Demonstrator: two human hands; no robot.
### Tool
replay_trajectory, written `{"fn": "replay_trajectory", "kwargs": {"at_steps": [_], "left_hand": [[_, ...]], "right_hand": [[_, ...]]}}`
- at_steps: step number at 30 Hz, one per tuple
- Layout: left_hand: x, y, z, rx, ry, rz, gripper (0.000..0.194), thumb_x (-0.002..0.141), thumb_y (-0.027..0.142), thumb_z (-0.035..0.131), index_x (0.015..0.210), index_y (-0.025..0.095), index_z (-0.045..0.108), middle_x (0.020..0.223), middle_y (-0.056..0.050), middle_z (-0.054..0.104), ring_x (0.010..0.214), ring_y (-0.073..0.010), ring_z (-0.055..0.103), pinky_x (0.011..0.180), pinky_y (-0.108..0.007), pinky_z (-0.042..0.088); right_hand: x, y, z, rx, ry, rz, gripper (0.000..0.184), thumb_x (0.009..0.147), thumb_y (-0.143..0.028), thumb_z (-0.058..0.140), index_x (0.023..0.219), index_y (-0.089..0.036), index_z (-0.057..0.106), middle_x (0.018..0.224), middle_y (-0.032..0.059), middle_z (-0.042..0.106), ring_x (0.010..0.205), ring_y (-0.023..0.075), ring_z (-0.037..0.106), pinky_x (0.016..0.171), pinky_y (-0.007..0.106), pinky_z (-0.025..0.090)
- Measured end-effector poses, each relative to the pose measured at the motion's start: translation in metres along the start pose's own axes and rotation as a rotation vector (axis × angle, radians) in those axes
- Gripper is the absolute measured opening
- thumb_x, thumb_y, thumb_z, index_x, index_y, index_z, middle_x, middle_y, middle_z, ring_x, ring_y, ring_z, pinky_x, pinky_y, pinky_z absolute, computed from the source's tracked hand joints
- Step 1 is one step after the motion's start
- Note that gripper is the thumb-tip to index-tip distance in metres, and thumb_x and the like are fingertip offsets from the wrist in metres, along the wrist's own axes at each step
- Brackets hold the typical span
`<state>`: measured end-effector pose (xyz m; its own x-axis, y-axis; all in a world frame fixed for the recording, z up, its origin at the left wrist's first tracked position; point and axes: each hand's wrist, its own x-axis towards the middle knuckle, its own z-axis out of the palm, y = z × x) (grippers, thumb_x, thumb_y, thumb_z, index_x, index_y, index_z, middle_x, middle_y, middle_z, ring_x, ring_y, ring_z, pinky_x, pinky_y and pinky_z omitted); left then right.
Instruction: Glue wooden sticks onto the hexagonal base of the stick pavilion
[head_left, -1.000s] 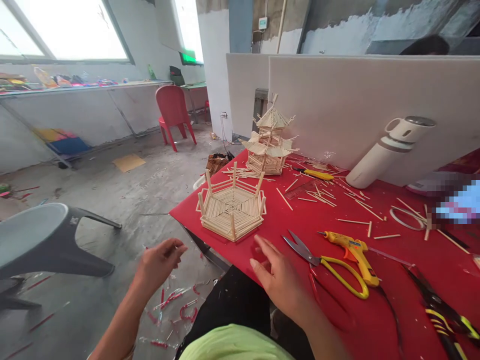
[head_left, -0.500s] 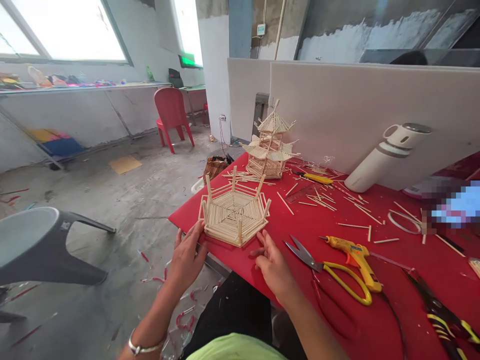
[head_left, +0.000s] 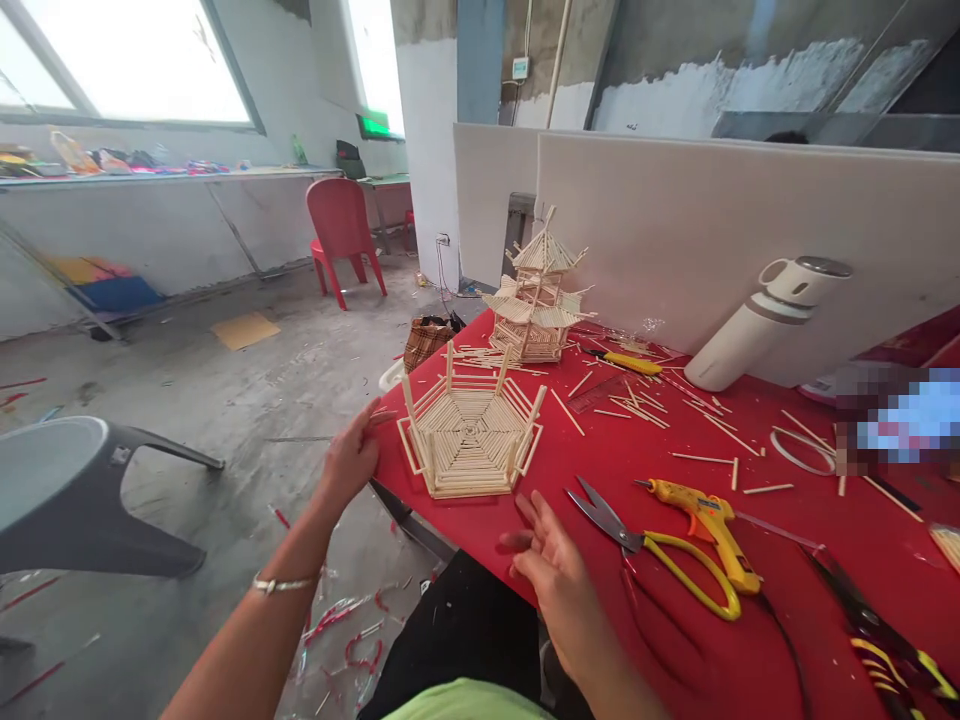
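A hexagonal stick-built base (head_left: 469, 440) with low railings and upright posts lies on the red tabletop (head_left: 600, 640) near its left corner. Just left of it is my left hand (head_left: 351, 458), fingers stretched toward the railing with nothing in them; a small gap seems to separate them. My right hand (head_left: 553, 560) hovers by the near right side of the base, fingers spread and empty. Scissors (head_left: 626, 530) with yellow handles lie right of that hand, beside a yellow glue gun (head_left: 705, 520).
A tiered stick pagoda (head_left: 536, 300) stands behind the base. Loose sticks (head_left: 637, 400), a yellow utility knife (head_left: 630, 362) and a tilted white flask (head_left: 765, 325) lie farther back. Pliers (head_left: 870, 610) rest at right. A grey stool (head_left: 97, 500) stands on the floor at left.
My left hand came in to the near left of the base, then shifted up along its left side. The base has turned on the table. My right hand stays close by, fingers spread.
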<state>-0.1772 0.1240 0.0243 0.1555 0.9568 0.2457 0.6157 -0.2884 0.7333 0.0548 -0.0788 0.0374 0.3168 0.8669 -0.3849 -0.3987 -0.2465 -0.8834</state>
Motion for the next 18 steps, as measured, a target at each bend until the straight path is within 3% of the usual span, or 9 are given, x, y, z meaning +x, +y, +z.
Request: {"fn": "replay_trajectory", "kwargs": {"at_steps": [3, 6, 11, 15, 18], "left_hand": [[0.03, 0.002, 0.006, -0.07, -0.117, 0.061, 0.071, 0.071, 0.015, 0.042, 0.141, 0.012, 0.05, 0.118, -0.009, 0.074, 0.116, -0.025, 0.064, 0.102, -0.043, 0.048], [0.036, 0.006, 0.013, -0.078, -0.186, 0.115, 0.067, 0.07, 0.016, 0.043, 0.135, 0.014, 0.057, 0.119, -0.008, 0.074, 0.115, -0.0253, 0.065, 0.102, -0.041, 0.049], [-0.007, 0.004, 0.01, -0.071, -0.174, 0.138, 0.069, 0.069, 0.013, 0.042, 0.137, 0.014, 0.055, 0.119, -0.008, 0.074, 0.118, -0.0262, 0.064, 0.107, -0.043, 0.045], [-0.051, -0.001, -0.003, -0.073, -0.172, 0.194, 0.062, 0.075, 0.014, 0.044, 0.136, 0.016, 0.056, 0.105, -0.007, 0.078, 0.122, -0.0255, 0.062, 0.111, -0.045, 0.041], [-0.05, -0.004, -0.014, -0.081, -0.096, 0.11, 0.06, 0.075, 0.015, 0.045, 0.134, 0.016, 0.057, 0.108, -0.009, 0.077, 0.113, -0.0261, 0.067, 0.104, -0.044, 0.047]], "right_hand": [[-0.008, 0.004, 0.008, 0.12, 0.017, 0.023, 0.089, 0.061, -0.02, 0.061, 0.147, -0.022, 0.038, 0.153, 0.0128, 0.041, 0.105, 0.0205, 0.063, 0.081, 0.032, 0.056], [-0.003, 0.001, 0.013, 0.211, 0.032, 0.048, 0.09, 0.059, -0.019, 0.062, 0.146, -0.022, 0.038, 0.151, 0.012, 0.043, 0.113, 0.0222, 0.06, 0.082, 0.032, 0.056], [0.026, -0.015, 0.013, 0.244, 0.05, -0.007, 0.092, 0.057, -0.015, 0.061, 0.145, -0.027, 0.041, 0.157, 0.0083, 0.034, 0.106, 0.0206, 0.062, 0.073, 0.029, 0.056], [0.049, -0.027, 0.003, 0.266, 0.082, -0.074, 0.094, 0.056, -0.014, 0.061, 0.146, -0.028, 0.039, 0.158, 0.0063, 0.034, 0.119, 0.0221, 0.057, 0.076, 0.027, 0.055], [0.043, -0.024, -0.007, 0.211, 0.134, -0.054, 0.091, 0.057, -0.015, 0.062, 0.144, -0.026, 0.041, 0.157, 0.0073, 0.037, 0.122, 0.0237, 0.055, 0.076, 0.027, 0.055]]}}
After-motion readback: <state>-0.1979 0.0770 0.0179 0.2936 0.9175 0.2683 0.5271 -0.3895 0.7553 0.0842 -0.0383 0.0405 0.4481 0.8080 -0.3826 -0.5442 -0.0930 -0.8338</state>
